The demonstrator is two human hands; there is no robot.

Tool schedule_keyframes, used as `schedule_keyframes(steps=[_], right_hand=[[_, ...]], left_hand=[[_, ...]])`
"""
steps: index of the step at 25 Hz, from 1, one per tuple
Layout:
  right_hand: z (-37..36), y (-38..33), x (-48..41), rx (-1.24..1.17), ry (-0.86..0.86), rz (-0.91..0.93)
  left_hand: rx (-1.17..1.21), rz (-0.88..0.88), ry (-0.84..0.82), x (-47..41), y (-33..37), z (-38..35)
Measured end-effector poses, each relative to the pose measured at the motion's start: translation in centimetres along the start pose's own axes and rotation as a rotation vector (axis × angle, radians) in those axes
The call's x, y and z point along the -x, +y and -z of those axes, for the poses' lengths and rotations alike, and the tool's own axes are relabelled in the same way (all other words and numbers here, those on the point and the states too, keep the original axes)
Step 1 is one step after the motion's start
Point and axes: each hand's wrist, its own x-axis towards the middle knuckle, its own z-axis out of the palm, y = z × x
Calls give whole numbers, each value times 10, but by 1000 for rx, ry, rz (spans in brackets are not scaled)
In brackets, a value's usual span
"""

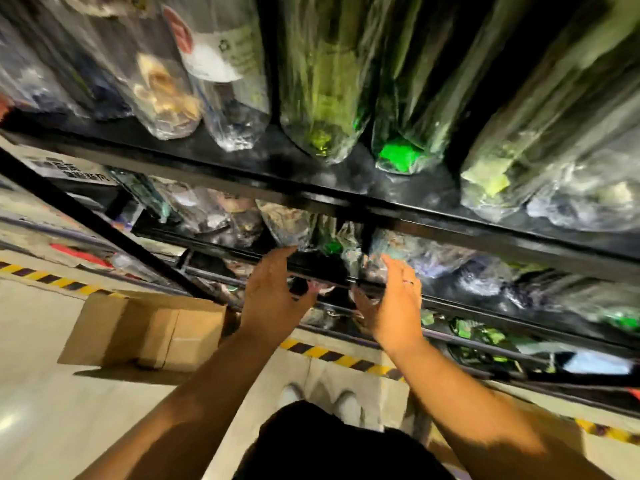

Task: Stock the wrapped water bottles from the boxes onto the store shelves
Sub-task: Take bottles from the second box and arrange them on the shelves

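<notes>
Below the top shelf (346, 199), we reach our left hand (273, 289) and right hand (391, 303), both open, toward wrapped water bottles (287, 220) packed on the lower shelf (242, 252); a cardboard box (145, 330) sits on the floor.

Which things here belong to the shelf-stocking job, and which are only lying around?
Belong to the job:
- left hand and right hand, reaching at the lower shelf
- wrapped bottles on the upper shelf
- cardboard box on the floor

Only around:
- yellow-black floor tape
- person's shoes
</notes>
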Motion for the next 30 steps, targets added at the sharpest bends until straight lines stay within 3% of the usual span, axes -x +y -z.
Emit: schedule_keyframes(steps=[7, 11, 15, 21, 25, 30], right_hand=[[3, 40, -32, -409, 48, -411], [-13, 44, -48, -574, 48, -594], [-42, 43, -64, -584, 103, -703], [-69, 43, -81, -446, 203, -803], [-79, 44, -81, -440, 319, -795], [-77, 42, -70, -424, 354, -750]], left_hand=[[335, 351, -106, -66, 27, -64], [307, 350, -78, -83, 22, -85], [429, 374, -27, -97, 15, -113], [441, 335, 30, -112, 7, -139], [325, 288, 21, -120, -5, -147], [341, 232, 49, -113, -11, -146]])
